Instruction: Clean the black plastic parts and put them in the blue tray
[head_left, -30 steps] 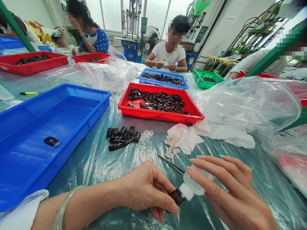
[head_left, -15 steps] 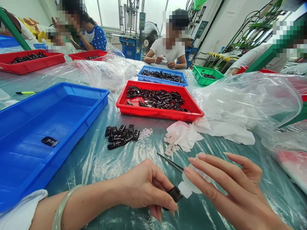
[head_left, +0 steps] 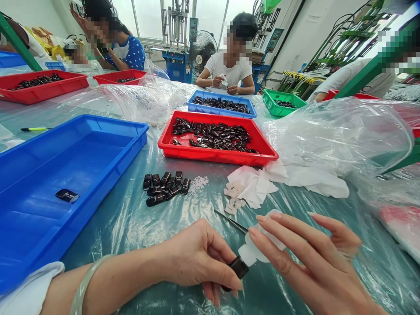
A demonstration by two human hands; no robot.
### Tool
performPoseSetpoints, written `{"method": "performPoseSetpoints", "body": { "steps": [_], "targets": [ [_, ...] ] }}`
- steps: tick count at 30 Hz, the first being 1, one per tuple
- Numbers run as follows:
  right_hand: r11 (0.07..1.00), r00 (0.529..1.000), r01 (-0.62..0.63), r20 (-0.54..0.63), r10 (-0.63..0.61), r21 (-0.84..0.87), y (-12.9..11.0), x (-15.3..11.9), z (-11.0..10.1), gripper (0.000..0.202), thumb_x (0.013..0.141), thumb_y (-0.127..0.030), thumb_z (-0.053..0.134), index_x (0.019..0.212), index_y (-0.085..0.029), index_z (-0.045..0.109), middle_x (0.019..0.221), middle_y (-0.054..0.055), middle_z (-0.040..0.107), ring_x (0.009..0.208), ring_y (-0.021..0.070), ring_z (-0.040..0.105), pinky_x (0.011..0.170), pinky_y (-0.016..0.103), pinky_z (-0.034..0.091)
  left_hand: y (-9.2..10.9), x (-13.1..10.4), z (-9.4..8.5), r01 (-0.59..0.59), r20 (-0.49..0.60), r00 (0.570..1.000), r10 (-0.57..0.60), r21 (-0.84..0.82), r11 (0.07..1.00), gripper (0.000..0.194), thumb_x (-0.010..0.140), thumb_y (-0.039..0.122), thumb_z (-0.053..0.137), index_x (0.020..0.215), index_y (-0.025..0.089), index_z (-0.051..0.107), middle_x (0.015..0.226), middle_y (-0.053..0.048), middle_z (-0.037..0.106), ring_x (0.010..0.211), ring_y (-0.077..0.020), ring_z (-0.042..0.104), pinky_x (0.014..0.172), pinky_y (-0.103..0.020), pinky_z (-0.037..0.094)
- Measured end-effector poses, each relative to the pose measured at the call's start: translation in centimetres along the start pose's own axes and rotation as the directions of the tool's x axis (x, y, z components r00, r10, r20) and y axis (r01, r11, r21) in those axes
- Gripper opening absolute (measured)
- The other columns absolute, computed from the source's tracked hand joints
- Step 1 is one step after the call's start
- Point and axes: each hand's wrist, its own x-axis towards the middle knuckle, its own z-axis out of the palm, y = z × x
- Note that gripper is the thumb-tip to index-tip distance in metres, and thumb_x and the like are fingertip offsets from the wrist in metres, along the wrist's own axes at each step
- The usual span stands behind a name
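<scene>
One black piece [head_left: 239, 267] — jutting from left hand [head_left: 201, 257]

Pretty clearly a factory workshop. There's a big shared plastic-wrapped bench [head_left: 127, 227], and it's all bulk stuff: a red tray [head_left: 213, 156] heaped with lookalike small black parts [head_left: 219, 136], plus a lighter blue tray [head_left: 223, 113] and a green tray [head_left: 277, 109] of more. A white-shirted person [head_left: 231, 70] sits working across from us. Behind there's a caged fan [head_left: 199, 59], a tall blue machine [head_left: 179, 65] by the windows [head_left: 210, 17], and green machinery [head_left: 348, 49] off right.
</scene>
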Motion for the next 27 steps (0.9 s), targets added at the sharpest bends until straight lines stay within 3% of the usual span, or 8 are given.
{"method": "performPoseSetpoints", "body": {
  "steps": [6, 11, 20, 27],
  "targets": [
    [0.993, 0.993, -0.103, -0.059, 0.106, 0.058, -0.3, -0.1, 1.2, 0.033, 0.088, -0.005, 0.039, 0.105, -0.025, 0.059, 0.102, 0.005, 0.067, 0.102, 0.0206, 0.057, 0.093, 0.047, 0.029, 0.2, -0.1, 0.0, 0.000, 0.003, 1.000, 0.000, -0.012, 1.000, 0.007, 0.064, 0.018, 0.068, 0.063, 0.012, 0.067, 0.046, 0.004, 0.056, 0.039, -0.0051, 0.053, 0.042, -0.012, 0.044],
    [0.965, 0.980, -0.147, -0.097, 0.171, 0.218, -0.1, -0.3, 2.1, 0.036, 0.083, 0.003, 0.043, 0.103, -0.023, 0.059, 0.100, 0.006, 0.065, 0.099, 0.0217, 0.056, 0.084, 0.045, 0.036, 0.2, -0.2, 0.2, 0.005, 0.004, 1.000, -0.005, -0.022, 1.000, 0.007, 0.062, 0.018, 0.069, 0.061, 0.012, 0.066, 0.046, 0.004, 0.056, 0.039, -0.0054, 0.053, 0.043, -0.012, 0.044],
    [0.966, 0.990, -0.093, -0.080, 0.115, 0.242, 0.4, -0.6, 1.8, 0.036, 0.083, 0.001, 0.045, 0.104, -0.024, 0.059, 0.102, 0.006, 0.064, 0.100, 0.0221, 0.055, 0.084, 0.046, 0.039, 0.4, -0.3, 0.2, 0.014, 0.001, 1.000, -0.014, -0.030, 0.999, 0.009, 0.061, 0.018, 0.071, 0.066, 0.011, 0.069, 0.047, 0.003, 0.057, 0.040, -0.0055, 0.053, 0.043, -0.012, 0.045],
    [0.969, 0.987, -0.083, -0.114, 0.112, 0.231, 0.4, -0.5, 1.6, 0.027, 0.093, -0.014, 0.038, 0.099, -0.026, 0.062, 0.096, 0.005, 0.067, 0.098, 0.0199, 0.057, 0.089, 0.045, 0.034, -0.2, -0.1, 0.0, -0.002, 0.046, 0.999, 0.005, -0.067, 0.998, 0.013, 0.060, 0.019, 0.073, 0.070, 0.011, 0.070, 0.051, 0.003, 0.060, 0.040, -0.0054, 0.054, 0.043, -0.013, 0.046]
  ]
}}
